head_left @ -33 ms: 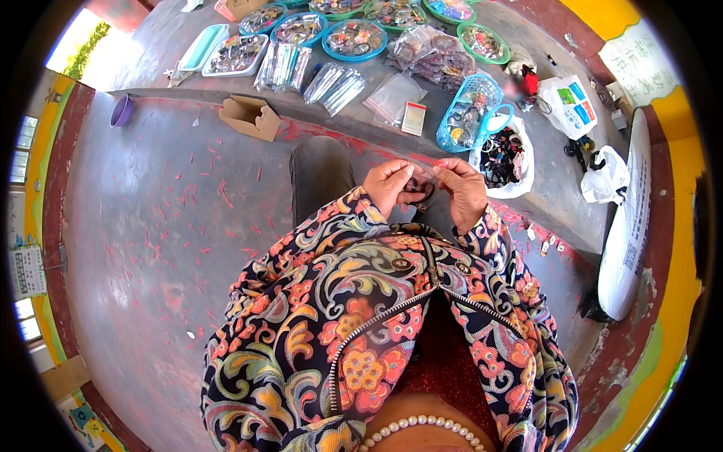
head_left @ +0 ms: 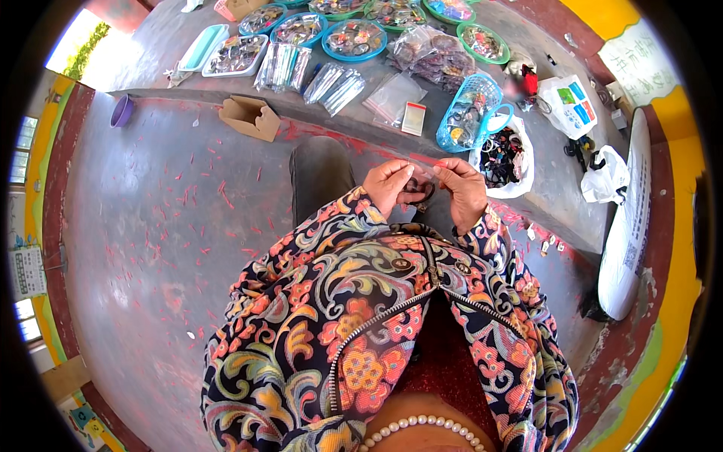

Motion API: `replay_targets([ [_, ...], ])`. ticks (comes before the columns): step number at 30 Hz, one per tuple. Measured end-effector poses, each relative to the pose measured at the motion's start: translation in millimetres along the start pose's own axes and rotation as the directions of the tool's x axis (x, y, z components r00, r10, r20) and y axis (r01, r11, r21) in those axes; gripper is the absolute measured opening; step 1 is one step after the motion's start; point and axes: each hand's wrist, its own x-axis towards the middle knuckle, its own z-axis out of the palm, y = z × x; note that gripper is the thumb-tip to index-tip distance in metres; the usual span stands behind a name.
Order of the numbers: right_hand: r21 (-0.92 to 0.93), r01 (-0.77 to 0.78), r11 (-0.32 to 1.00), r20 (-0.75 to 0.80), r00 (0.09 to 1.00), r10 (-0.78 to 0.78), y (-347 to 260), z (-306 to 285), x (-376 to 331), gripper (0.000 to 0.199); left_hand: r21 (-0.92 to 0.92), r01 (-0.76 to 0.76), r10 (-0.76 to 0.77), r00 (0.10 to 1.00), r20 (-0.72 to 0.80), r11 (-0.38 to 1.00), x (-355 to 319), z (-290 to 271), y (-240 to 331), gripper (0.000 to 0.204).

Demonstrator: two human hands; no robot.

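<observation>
The left hand (head_left: pixel 388 184) and the right hand (head_left: pixel 462 190) are meeting just above the person's lap, fingers curled and pinching a small clear plastic packet (head_left: pixel 419 181) with a dark little item (head_left: pixel 419 197) inside; both hands are closing on it from either side.

Taking the blue basket (head_left: pixel 467 113) as landmark: just left of it a small white-and-red card (head_left: pixel 413 118) is lying flat beside a clear flat bag (head_left: pixel 392 98). Right below the basket a white bag (head_left: pixel 506 158) is gaping open, full of dark and coloured bits. To the basket's right a white carrier bag with blue and green patches (head_left: pixel 570 104) is sitting. Well left of the basket an open brown carton (head_left: pixel 251 117) is resting, and beyond the basket round trays (head_left: pixel 354 39) of wrapped goods are lining up.
</observation>
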Motion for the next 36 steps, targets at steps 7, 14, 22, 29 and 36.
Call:
replay_targets([
  [7, -0.374, 0.184, 0.909, -0.003, 0.980, -0.200, -5, -3, 0, 0.008, -0.007, -0.005, 0.005, 1.000, 0.008, 1.000, 0, 0, 1, 0.022],
  [14, -0.771, 0.637, 0.010, 0.475, 0.585, -0.658, -26, -3, 1, 0.015, -0.009, 0.006, -0.006, 1.000, -0.005, 1.000, -3, 6, 7, 0.023],
  [22, -0.320, -0.014, 0.947, 0.054, 0.998, 0.033, -4, 0, -1, 0.016, -0.134, -0.084, 0.072, 0.993, -0.092, 0.987, 0, 3, 3, 0.022],
  [29, -0.208, 0.002, 0.978, 0.033, 0.999, 0.005, 0, 8, -4, 0.012, -0.146, -0.111, 0.099, 0.991, -0.088, 0.983, 0, 6, 3, 0.021],
  [36, -0.166, 0.024, 0.986, -0.054, 0.998, -0.034, 6, 7, -7, 0.013, -0.151, -0.106, 0.097, 0.993, -0.068, 0.983, -1, 3, 0, 0.021],
])
